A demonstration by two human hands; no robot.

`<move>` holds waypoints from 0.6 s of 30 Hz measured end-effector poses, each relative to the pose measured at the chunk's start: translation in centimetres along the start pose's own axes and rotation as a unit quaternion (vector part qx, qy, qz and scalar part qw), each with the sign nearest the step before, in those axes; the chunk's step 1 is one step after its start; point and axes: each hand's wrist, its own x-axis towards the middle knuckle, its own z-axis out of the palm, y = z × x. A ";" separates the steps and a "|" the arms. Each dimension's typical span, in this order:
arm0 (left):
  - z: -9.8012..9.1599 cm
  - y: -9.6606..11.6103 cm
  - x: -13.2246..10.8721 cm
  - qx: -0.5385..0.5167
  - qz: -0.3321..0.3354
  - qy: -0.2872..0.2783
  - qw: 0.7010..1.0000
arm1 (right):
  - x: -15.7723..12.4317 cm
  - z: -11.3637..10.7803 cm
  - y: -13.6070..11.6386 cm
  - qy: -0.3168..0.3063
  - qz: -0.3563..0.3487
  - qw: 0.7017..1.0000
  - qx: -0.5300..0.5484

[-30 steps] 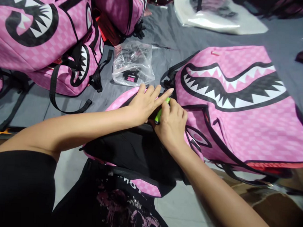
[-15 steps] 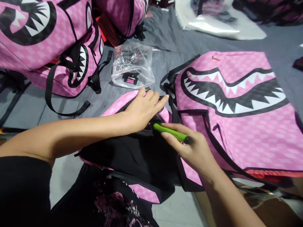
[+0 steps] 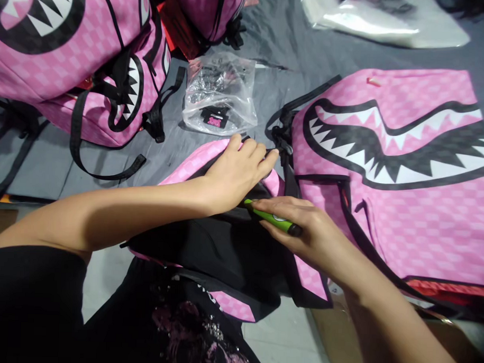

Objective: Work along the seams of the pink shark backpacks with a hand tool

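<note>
Fingers (image 3: 283, 204) of the right hand (image 3: 317, 234) are closed round a green tool (image 3: 273, 219), thin like a pen, with its dark end poking out by the knuckles. Its other tip points at the heel of the left hand (image 3: 234, 173), touching or just short of it. That left hand lies flat and spread, gripping nothing, pressed on the pink top edge of a backpack (image 3: 208, 249). The backpack lies beneath both hands with its black back panel up. Just right of the grip lies a second backpack (image 3: 407, 219), pink with a toothy grin. Just beyond the left fingertips sits a plastic bag (image 3: 221, 93) on grey cloth (image 3: 278, 50). Farther off to the left is a pile of backpacks (image 3: 63, 59). Farthest, beyond the right hand, is a clear wrapped bundle (image 3: 382, 22).
</note>
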 end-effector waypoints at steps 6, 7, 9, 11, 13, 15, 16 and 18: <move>-0.1 0.0 -0.1 -0.009 0.001 0.000 1.000 | 0.4 -0.7 0.1 -0.026 -0.025 0.999 -0.006; -0.1 -0.1 -0.1 -0.011 0.001 0.003 1.000 | 0.5 -0.8 0.1 -0.032 -0.021 0.999 -0.007; -0.1 -0.1 -0.2 -0.015 0.000 0.006 1.000 | 0.5 -0.9 0.0 -0.042 -0.007 0.999 -0.005; -0.2 -0.1 -0.2 -0.017 0.000 0.001 1.000 | 0.6 -0.9 -0.1 -0.049 0.002 0.999 0.004; -0.2 -0.1 -0.2 -0.019 0.000 -0.006 1.000 | 0.7 -1.0 -0.1 -0.058 0.008 0.998 0.009; -0.3 -0.1 -0.2 -0.023 0.002 -0.010 1.000 | 0.8 -1.0 -0.2 -0.060 0.011 0.998 0.006; -0.3 -0.1 -0.2 -0.025 0.003 -0.011 1.000 | 0.9 -1.1 -0.2 -0.060 0.010 0.998 0.004; -0.3 -0.2 -0.2 -0.029 0.003 -0.011 1.000 | 1.0 -1.1 -0.3 -0.060 0.003 0.998 -0.001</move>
